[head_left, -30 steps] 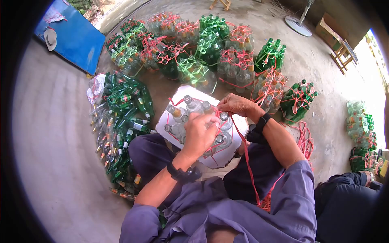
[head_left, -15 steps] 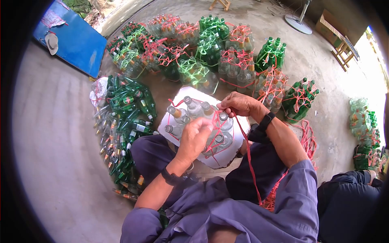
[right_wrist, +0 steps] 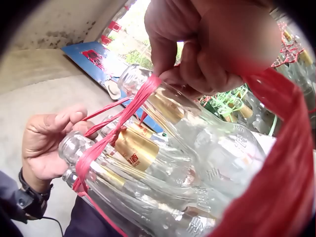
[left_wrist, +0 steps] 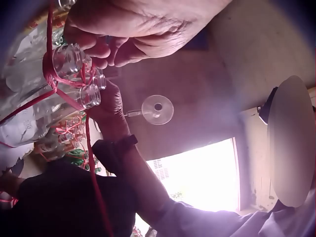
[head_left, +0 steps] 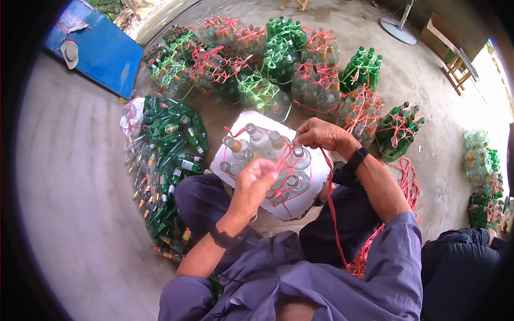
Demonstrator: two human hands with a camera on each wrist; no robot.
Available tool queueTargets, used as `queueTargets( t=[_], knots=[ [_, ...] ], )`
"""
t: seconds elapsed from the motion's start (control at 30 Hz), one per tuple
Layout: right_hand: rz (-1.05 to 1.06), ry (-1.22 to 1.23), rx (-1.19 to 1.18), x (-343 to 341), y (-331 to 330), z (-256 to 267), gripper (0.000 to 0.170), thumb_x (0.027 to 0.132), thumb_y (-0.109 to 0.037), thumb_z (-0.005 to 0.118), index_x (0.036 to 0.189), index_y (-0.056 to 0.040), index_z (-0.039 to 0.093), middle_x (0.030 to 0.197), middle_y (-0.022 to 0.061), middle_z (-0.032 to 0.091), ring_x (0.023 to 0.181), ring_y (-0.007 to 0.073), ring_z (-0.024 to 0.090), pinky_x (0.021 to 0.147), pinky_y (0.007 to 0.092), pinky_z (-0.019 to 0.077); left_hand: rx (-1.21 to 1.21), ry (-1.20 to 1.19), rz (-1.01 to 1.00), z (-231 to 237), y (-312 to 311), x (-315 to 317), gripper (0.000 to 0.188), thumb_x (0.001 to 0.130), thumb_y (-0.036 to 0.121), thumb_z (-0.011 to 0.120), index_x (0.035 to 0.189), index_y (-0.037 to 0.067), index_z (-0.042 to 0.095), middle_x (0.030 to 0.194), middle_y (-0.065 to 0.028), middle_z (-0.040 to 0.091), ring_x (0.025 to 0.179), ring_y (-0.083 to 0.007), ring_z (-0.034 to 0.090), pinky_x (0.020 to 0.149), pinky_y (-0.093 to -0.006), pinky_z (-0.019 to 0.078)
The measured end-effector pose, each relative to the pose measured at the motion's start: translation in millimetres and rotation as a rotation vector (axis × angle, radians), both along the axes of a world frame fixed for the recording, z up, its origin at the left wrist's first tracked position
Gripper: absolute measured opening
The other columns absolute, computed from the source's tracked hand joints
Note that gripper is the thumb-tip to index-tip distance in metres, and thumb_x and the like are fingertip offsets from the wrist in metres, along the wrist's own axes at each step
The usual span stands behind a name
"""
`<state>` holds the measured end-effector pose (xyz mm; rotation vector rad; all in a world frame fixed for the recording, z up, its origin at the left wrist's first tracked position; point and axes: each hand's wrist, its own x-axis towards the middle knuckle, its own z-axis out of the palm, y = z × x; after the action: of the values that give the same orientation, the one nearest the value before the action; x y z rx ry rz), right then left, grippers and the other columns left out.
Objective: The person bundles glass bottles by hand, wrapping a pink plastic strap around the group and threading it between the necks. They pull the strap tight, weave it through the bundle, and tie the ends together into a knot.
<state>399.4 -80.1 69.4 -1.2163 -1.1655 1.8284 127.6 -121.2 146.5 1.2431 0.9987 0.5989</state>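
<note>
A cluster of clear glass bottles (head_left: 301, 159) stands upright on a white foam board (head_left: 316, 184) in front of the person. Red plastic twine (right_wrist: 129, 109) wraps and crosses between the bottle necks. At the cluster's near left, the left hand (head_left: 251, 184) pinches a strand of the twine between thumb and fingers, seen also in the right wrist view. On the far right side, the right hand (head_left: 327, 135) grips the twine by a bottle neck with curled fingers. From it, a long tail of twine (head_left: 333, 214) hangs down over the right leg.
Tied bundles of green bottles (head_left: 399, 131) and clear bottles (head_left: 316, 85) curve around the far side. Loose bottles (head_left: 171, 139) lie heaped at left. Loose red twine (head_left: 409, 184) lies at right, near another person's dark-clothed leg (head_left: 460, 257). A fan base (head_left: 399, 31) stands farther back.
The left hand has drawn back from over the bottles, down and left, and the strands between the necks show more. The right hand has shifted slightly right, still holding the twine.
</note>
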Motion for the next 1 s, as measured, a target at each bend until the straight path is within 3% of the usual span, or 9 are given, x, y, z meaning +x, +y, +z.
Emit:
queueTargets(
  t=[0.33, 0.5, 0.57, 0.7, 0.8, 0.9, 0.97, 1.0],
  knots=[
    [-0.022, 0.022, -0.025, -9, 2, -3, 0.019, 0.087, -0.019, 0.074, 0.081, -0.0013, 0.071, 0.063, -0.0068, 0.049, 0.053, 0.0032, 0.036, 0.046, 0.0236, 0.0261, 0.132, 0.114, 0.021, -9, 9, -1, 0.015, 0.093, 0.005, 0.058, 0.106, -0.003, 0.058, 0.077, -0.0036, 0.061, 0.060, -0.0075, 0.055, 0.053, -0.0214, 0.0421],
    [0.031, -0.154, 0.091, -16, 4, -1, 0.017, 0.085, -0.017, 0.069, 0.076, -0.0021, 0.071, 0.059, -0.0067, 0.049, 0.052, 0.0042, 0.040, 0.047, 0.0245, 0.0292, 0.084, 0.139, -0.004, -3, 16, -6, 0.013, 0.094, 0.003, 0.056, 0.105, -0.002, 0.059, 0.075, -0.0045, 0.061, 0.058, -0.0082, 0.056, 0.053, -0.0216, 0.0455],
    [0.016, -0.177, 0.098, -19, 3, 3, 0.018, 0.084, -0.018, 0.068, 0.076, -0.0022, 0.071, 0.058, -0.0065, 0.049, 0.052, 0.0043, 0.040, 0.047, 0.0248, 0.0300, 0.151, 0.232, -0.100, -1, 22, -6, 0.011, 0.094, 0.000, 0.056, 0.103, -0.001, 0.061, 0.079, -0.0047, 0.064, 0.059, -0.0082, 0.059, 0.053, -0.0220, 0.0471],
    [-0.008, -0.182, 0.102, -19, 2, 5, 0.020, 0.083, -0.020, 0.069, 0.075, -0.0022, 0.071, 0.058, -0.0060, 0.050, 0.051, 0.0045, 0.041, 0.047, 0.0254, 0.0313, 0.214, 0.329, -0.099, 2, 21, 0, 0.012, 0.093, -0.003, 0.056, 0.101, -0.001, 0.066, 0.079, -0.0036, 0.066, 0.059, -0.0080, 0.061, 0.051, -0.0238, 0.0470],
    [-0.045, -0.191, 0.075, -22, 0, 7, 0.020, 0.081, -0.018, 0.066, 0.071, -0.0013, 0.068, 0.057, -0.0055, 0.048, 0.051, 0.0055, 0.039, 0.047, 0.0266, 0.0303, 0.414, 0.394, -0.109, -9, 26, -2, 0.014, 0.093, -0.003, 0.057, 0.101, -0.001, 0.068, 0.076, -0.0015, 0.066, 0.058, -0.0061, 0.061, 0.051, -0.0244, 0.0464],
    [-0.043, -0.189, 0.074, -21, -1, 9, 0.021, 0.081, -0.019, 0.066, 0.070, -0.0013, 0.068, 0.057, -0.0053, 0.048, 0.051, 0.0056, 0.040, 0.047, 0.0270, 0.0312, 0.624, 0.418, -0.088, -15, 30, -4, 0.015, 0.090, -0.004, 0.059, 0.100, 0.000, 0.070, 0.073, -0.0065, 0.068, 0.059, -0.0134, 0.065, 0.055, -0.0288, 0.0493],
    [-0.034, -0.208, 0.092, -20, 2, 2, 0.022, 0.081, -0.019, 0.067, 0.069, -0.0011, 0.068, 0.057, -0.0050, 0.048, 0.051, 0.0060, 0.040, 0.047, 0.0275, 0.0315, 0.877, 0.502, -0.151, -15, 28, -1, 0.022, 0.085, -0.004, 0.060, 0.105, 0.002, 0.069, 0.078, -0.0132, 0.069, 0.067, -0.0278, 0.069, 0.062, -0.0371, 0.0536],
    [-0.028, -0.228, 0.107, -18, 3, -2, 0.023, 0.081, -0.020, 0.067, 0.069, -0.0009, 0.068, 0.057, -0.0046, 0.048, 0.051, 0.0063, 0.041, 0.047, 0.0280, 0.0319, 0.877, 0.503, -0.151, -16, 26, 2, 0.022, 0.085, -0.004, 0.060, 0.105, 0.002, 0.069, 0.078, -0.0132, 0.069, 0.067, -0.0278, 0.069, 0.062, -0.0371, 0.0536]
  ],
)
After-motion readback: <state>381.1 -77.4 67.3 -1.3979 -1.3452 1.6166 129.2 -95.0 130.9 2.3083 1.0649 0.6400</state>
